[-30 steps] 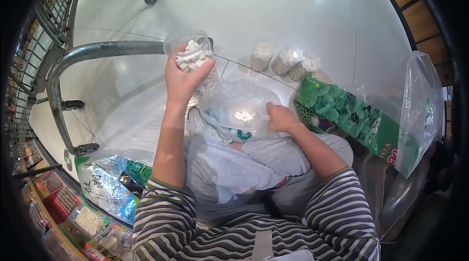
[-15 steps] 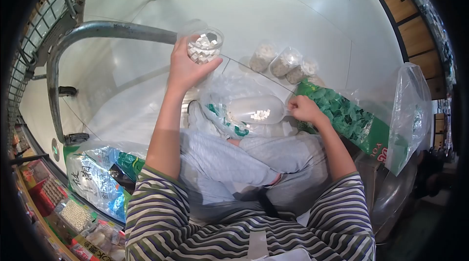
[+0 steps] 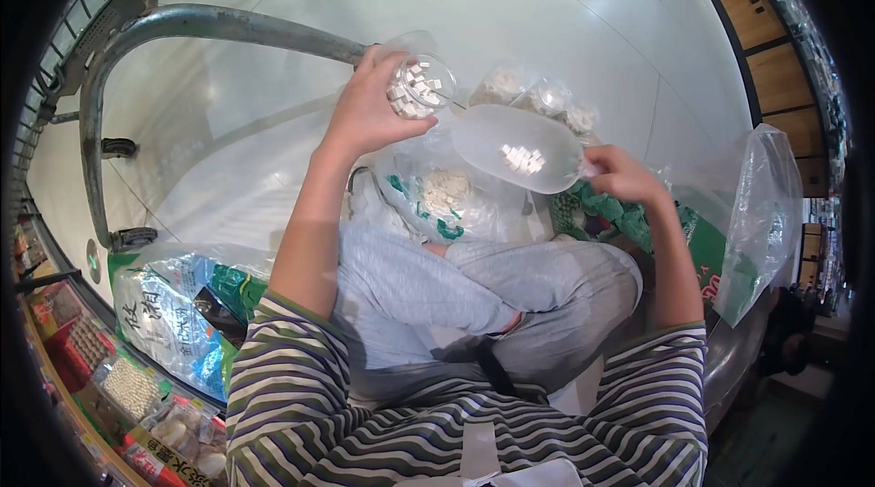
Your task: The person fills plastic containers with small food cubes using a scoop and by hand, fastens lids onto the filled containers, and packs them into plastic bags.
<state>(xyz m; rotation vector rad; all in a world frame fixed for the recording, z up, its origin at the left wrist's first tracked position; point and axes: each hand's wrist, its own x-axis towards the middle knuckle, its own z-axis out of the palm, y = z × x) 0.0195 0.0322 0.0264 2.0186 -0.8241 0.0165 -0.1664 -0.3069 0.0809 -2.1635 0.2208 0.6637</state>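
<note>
Scoop [image 3: 499,135] has neared the jar [image 3: 440,99]; curled right fingers [image 3: 602,159] pinch its handle [image 3: 588,169], left fingers [image 3: 372,68] wrap the jar.

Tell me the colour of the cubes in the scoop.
White. The cubes in the scoop show best in the head view.

Cubes [image 3: 522,159] lie in both the jar [image 3: 445,74] and the scoop [image 3: 489,134] to its right.

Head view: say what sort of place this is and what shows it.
Likely a shop, perhaps a supermarket aisle: a wheeled metal cart stands at the left, packaged goods lie side by side at the lower left, and wood-fronted units line the right.
</note>
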